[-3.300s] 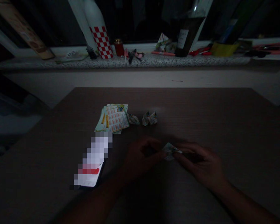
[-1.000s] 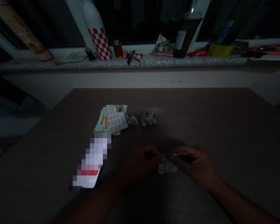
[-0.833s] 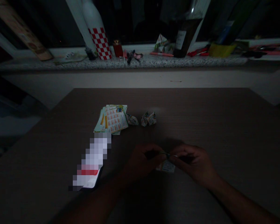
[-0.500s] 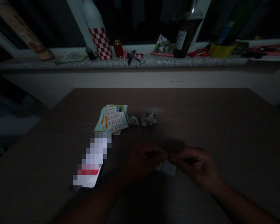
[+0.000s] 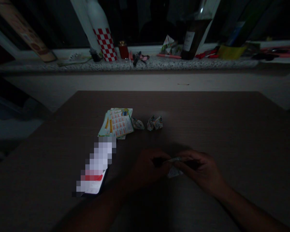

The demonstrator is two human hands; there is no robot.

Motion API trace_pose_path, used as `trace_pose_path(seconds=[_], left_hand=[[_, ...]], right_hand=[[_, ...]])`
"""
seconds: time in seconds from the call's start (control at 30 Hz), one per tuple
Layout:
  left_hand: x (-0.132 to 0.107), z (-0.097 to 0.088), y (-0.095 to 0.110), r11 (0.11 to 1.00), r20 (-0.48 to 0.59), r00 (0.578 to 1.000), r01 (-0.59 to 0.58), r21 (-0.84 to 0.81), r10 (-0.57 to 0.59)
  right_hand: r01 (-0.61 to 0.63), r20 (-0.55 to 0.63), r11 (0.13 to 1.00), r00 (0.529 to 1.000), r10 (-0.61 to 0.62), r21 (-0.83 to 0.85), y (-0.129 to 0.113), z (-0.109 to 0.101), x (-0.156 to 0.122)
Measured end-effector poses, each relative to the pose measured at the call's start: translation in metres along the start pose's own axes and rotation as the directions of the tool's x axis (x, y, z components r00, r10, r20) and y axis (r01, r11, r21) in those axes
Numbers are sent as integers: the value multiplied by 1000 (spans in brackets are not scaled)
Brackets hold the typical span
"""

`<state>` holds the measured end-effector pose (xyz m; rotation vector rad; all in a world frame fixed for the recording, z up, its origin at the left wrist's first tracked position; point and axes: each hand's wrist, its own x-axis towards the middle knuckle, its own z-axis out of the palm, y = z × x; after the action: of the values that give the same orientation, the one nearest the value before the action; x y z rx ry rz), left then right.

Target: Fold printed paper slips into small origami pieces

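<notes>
A small printed paper slip is pinched between my two hands over the front middle of the table. My left hand grips its left side, thumb and fingers closed. On the right side my right hand pinches it the same way. The top edge of the slip looks bent or folded between the fingertips; the dim light hides the detail. Farther back lie folded paper pieces, and another folded piece touches a fanned stack of printed slips.
A lit phone, its screen blurred, lies left of my hands on the wooden table. Behind, the stone windowsill carries a red-and-white checkered bottle, a dark bottle, a small red jar and a yellow holder.
The slip's upper edge now shows between my fingertips, and less of its lower part hangs below. Both hands keep their pinch and have barely shifted.
</notes>
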<state>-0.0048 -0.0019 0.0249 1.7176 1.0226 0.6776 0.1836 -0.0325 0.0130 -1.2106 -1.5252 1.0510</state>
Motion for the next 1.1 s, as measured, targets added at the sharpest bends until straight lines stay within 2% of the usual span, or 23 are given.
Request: trace_pose_path(seconds=[0.07, 0.2, 0.27, 0.43, 0.57, 0.67, 0.73, 0.87, 1.1], left_hand=[[0, 0, -1, 999, -3, 1000, 16, -41, -16], [0, 1, -4, 978, 29, 995, 104, -179, -100], [0, 0, -2, 976, 34, 993, 121, -183, -117], [0, 0, 8, 988, 1, 997, 79, -132, -80], [2, 1, 5, 970, -12, 990, 134, -202, -139], [2, 2, -2, 933, 34, 984, 175, -315, -173], [2, 1, -4, 928, 70, 981, 195, -317, -182], [2, 1, -3, 959, 15, 979, 204, -197, -205], [2, 3, -4, 971, -13, 992, 123, -206, -128]], right_hand=[[1, -15, 999, 1000, -1, -35, 2, 0, 0], [-32, -42, 999, 999, 32, 5, 3, -1, 1], [-36, -36, 999, 999, 36, 12, 1, -2, 1], [19, -53, 1000, 998, -20, -23, -3, -3, 0], [21, -89, 1000, 996, -21, -4, -1, -2, 0], [-22, -125, 999, 992, 28, 48, 1, -1, 2], [-50, -130, 995, 990, 61, 84, 0, -2, 3], [-59, -63, 991, 996, 67, 117, -1, -4, 2], [-93, 61, 988, 994, 86, 127, 0, -4, 1]])
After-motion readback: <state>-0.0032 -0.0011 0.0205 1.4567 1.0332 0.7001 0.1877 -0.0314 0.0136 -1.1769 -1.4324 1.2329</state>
